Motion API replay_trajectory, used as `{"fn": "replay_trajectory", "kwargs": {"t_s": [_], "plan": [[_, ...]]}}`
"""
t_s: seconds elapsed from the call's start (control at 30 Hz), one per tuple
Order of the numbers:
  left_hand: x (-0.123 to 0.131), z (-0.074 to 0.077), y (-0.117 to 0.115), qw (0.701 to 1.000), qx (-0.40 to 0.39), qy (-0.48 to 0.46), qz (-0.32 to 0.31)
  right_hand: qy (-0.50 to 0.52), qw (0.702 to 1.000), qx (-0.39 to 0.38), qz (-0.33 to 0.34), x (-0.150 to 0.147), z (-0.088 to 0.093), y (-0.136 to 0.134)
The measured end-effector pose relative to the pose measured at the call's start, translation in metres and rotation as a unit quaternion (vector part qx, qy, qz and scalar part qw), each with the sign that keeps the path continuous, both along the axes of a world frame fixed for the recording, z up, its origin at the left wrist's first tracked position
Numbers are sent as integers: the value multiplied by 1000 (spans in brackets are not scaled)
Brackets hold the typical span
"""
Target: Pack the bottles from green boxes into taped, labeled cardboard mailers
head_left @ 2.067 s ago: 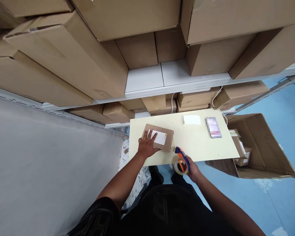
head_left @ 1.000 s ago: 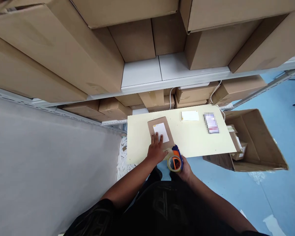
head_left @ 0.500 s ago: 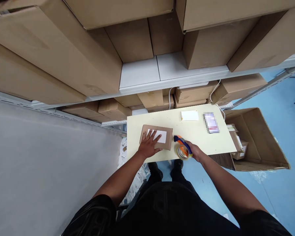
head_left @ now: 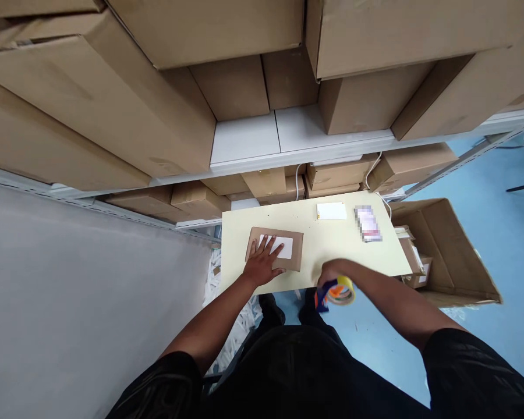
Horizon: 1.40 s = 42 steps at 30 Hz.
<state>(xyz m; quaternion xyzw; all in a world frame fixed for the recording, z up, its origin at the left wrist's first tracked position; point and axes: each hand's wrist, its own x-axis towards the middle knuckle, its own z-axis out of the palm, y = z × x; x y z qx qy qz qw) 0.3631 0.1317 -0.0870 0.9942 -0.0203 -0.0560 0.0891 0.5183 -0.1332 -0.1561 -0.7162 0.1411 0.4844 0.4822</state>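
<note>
Head view, looking down on a pale table set against shelving stacked with closed cartons. An open carton lies on its side on the blue floor just right of the table; near its mouth lie a few small boxes, partly hidden by the table edge. A flat parcel rests on the table's left half, bearing a white label whose print is too small to read. The left hand lies flat on the parcel, fingers spread and straight, grasping nothing. The right hand is closed around a tape dispenser at the table's near edge, well apart from the parcel; its blue-and-orange body is partly covered by the hand, the yellowish roll in plain sight. Farther back on the table lie a white card and a blurred item that cannot be identified. White scraps litter the floor below the table's left edge, partly hidden by the arm.
</note>
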Motion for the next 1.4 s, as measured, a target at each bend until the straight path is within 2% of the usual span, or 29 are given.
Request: {"fn": "replay_trajectory", "kwargs": {"t_s": [0.1,0.2,0.3,0.4,0.47,0.6,0.7,0.77,0.83,0.9,0.97,1.03,1.1,1.17,1.23,1.4], "plan": [[2,-4,-3,1000,-2,-8,21,3,996,-54,78,-19,7,-7],[2,-7,-4,1000,-8,-13,20,-14,990,-80,116,-26,22,-34],[0,-7,-4,1000,-15,-18,21,-66,986,-117,100,-27,36,-70],[-2,-7,-4,999,-18,-24,24,-197,959,-181,90,-26,43,-90],[-3,-7,-3,999,-19,-25,24,-298,923,-216,109,-21,44,-84],[0,-7,-4,999,-21,-19,23,-438,857,-237,131,1,37,-47],[1,-4,-5,999,-32,-11,19,-464,837,-237,169,20,29,-25],[-1,0,-4,998,-53,-6,16,-467,825,-253,195,26,27,-20],[-8,5,2,995,-83,-21,41,-479,818,-257,190,22,27,-22],[-19,7,13,984,-117,-62,116,-482,836,-211,159,5,27,-25],[-34,4,27,956,-164,-99,223,-429,888,-112,121,-23,26,-23],[-50,-6,40,913,-237,-94,317,-303,949,6,84,-58,23,-12],[-62,-18,45,873,-334,-44,353,-192,977,81,44,-89,19,5],[-72,-29,41,842,-419,1,340,-160,981,108,14,-108,17,22],[-80,-35,32,826,-459,13,326,-176,979,100,-15,-113,20,33],[-92,-26,21,821,-476,-12,315,-260,962,80,-30,-92,48,40]]}}
